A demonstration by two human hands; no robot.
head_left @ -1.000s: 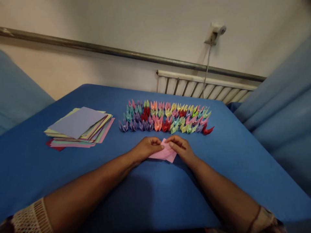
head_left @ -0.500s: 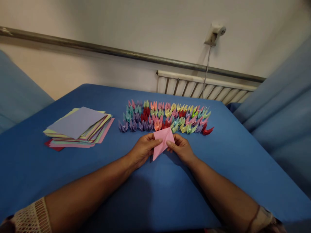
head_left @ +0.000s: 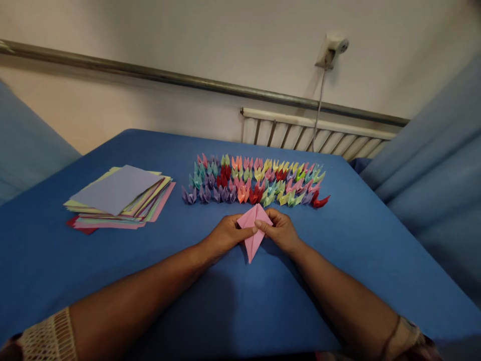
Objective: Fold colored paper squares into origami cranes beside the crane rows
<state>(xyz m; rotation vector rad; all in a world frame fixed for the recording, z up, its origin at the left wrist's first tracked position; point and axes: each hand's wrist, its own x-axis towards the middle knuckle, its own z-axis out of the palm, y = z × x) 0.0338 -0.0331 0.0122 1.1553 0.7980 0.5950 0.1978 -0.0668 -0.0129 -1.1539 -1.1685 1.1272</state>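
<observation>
A folded pink paper (head_left: 254, 231), kite-shaped with its point toward me, is held just above the blue table (head_left: 338, 250). My left hand (head_left: 224, 234) pinches its left side and my right hand (head_left: 280, 230) pinches its right side, thumbs meeting at the middle. Both hands are closed on the paper. Just beyond them lie rows of small folded paper cranes (head_left: 255, 180) in many colours.
A stack of coloured square sheets (head_left: 120, 197) with a lilac one on top lies at the left of the table. Blue curtains hang at both sides. A metal rail (head_left: 188, 80) and a white radiator-like rack (head_left: 311, 133) run along the wall behind.
The pink paper lay flat under my fingers a second ago. It has been lifted, turned and folded narrower, and now points toward me.
</observation>
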